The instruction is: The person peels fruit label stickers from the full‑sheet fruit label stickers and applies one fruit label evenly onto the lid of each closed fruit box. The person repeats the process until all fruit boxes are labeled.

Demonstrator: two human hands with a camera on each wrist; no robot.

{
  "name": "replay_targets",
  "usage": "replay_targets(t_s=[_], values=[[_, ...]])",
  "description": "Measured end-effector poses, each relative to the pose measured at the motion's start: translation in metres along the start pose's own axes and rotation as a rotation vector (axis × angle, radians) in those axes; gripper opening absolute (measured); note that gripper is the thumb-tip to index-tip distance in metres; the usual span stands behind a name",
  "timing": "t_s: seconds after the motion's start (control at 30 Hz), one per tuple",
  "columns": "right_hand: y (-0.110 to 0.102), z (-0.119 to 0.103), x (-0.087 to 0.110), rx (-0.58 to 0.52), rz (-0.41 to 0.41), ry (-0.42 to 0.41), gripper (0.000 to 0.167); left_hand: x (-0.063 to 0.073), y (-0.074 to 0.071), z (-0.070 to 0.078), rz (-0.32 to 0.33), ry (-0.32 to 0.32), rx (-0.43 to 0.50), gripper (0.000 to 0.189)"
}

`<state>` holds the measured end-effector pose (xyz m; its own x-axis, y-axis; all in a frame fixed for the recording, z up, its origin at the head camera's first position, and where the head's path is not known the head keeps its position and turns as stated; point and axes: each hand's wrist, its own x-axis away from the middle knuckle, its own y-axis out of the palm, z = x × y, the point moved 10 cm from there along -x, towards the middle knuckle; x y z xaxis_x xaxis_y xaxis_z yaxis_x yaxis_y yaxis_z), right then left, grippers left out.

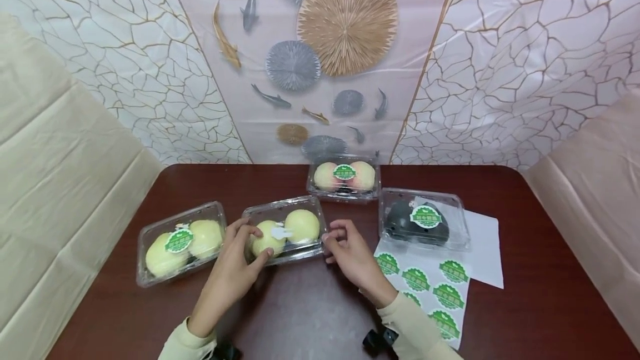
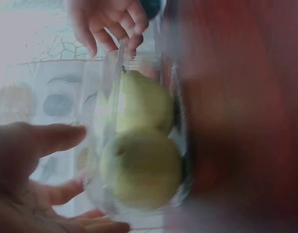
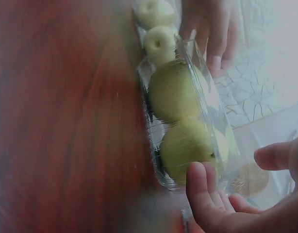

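A clear plastic clamshell box (image 1: 305,251) with two round yellow-green fruits (image 1: 302,226) lies in the middle, its lid down. A small white patch (image 1: 281,232) shows between the fruits. My left hand (image 1: 231,265) is at the box's left end, fingers and thumb spread about the corner. At the opposite end is my right hand (image 1: 354,257), its fingers loosely bent; in the right wrist view its fingertips (image 3: 196,177) are at the box's end wall. From these views I cannot tell how firmly either hand touches the plastic.
Left stands a similar box (image 1: 145,279) with a green-and-white label (image 1: 179,240). Labelled boxes of pinkish fruits (image 1: 363,175) and a dark item (image 1: 400,218) stand behind and right. A sheet of round green stickers (image 1: 425,299) and white paper (image 1: 485,243) lie at right.
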<state>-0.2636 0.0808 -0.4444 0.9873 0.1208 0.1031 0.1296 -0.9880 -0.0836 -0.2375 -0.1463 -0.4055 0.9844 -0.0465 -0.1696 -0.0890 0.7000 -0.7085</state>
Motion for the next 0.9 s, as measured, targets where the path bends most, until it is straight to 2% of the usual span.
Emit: replay_targets(t_s=[0.13, 0.23, 0.33, 0.43, 0.6, 0.77, 0.9], values=[[0.000, 0.009, 0.006, -0.081, 0.010, 0.027, 0.039, 0.007, 0.007, -0.015, 0.017, -0.099, 0.166, 0.064], [0.001, 0.020, 0.010, -0.108, -0.001, 0.063, 0.038, 0.015, 0.019, -0.028, -0.016, -0.220, 0.268, 0.089], [0.005, 0.029, 0.013, -0.134, -0.024, 0.092, 0.035, 0.019, 0.028, -0.037, -0.039, -0.299, 0.345, 0.102], [0.002, 0.033, 0.018, -0.167, -0.016, 0.089, 0.033, 0.018, 0.034, -0.035, -0.026, -0.300, 0.426, 0.102], [-0.012, 0.031, 0.030, -0.193, 0.047, 0.059, 0.032, 0.016, 0.046, -0.024, -0.021, -0.279, 0.564, 0.101], [-0.019, 0.028, 0.040, -0.217, 0.076, 0.041, 0.030, 0.020, 0.052, -0.018, -0.009, -0.293, 0.653, 0.097], [-0.025, 0.028, 0.046, -0.222, 0.110, 0.035, 0.030, 0.020, 0.055, -0.012, -0.004, -0.268, 0.710, 0.091]])
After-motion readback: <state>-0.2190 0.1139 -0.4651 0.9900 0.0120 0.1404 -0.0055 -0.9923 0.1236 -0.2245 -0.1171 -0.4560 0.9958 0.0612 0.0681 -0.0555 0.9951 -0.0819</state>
